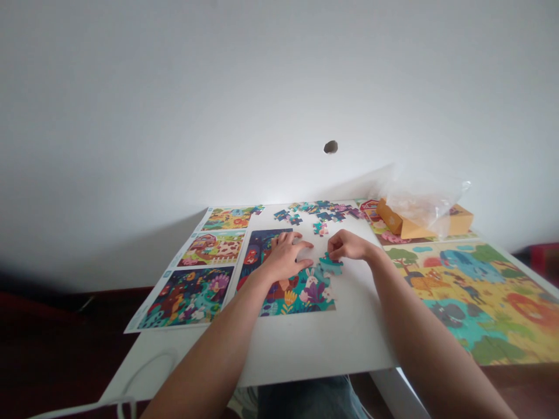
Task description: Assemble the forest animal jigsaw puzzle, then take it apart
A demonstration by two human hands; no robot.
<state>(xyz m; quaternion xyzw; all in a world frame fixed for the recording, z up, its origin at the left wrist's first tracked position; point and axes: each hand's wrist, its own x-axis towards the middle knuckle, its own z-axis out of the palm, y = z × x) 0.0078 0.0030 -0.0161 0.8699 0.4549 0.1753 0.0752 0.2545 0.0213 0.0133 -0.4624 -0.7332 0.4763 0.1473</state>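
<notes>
A partly joined jigsaw puzzle (301, 302) with a rabbit, flowers and dark forest lies on the white table. My left hand (286, 255) rests over its upper middle, fingers spread, covering some of the picture. At the puzzle's right edge, my right hand (347, 245) pinches a teal puzzle piece (331, 265) between thumb and fingers. Whether that piece is seated against its neighbours I cannot tell. A pink and teal piece (320, 228) lies just beyond my hands. Farther back is a heap of loose puzzle pieces (323, 208).
Left of the puzzle lies a reference sheet (192, 267) with several printed pictures. On the right are a finished safari puzzle (480, 302), a farm picture (388, 237) and a yellow box (419, 228) topped by a clear plastic bag (423, 201). A wall (262, 116) borders the table's back.
</notes>
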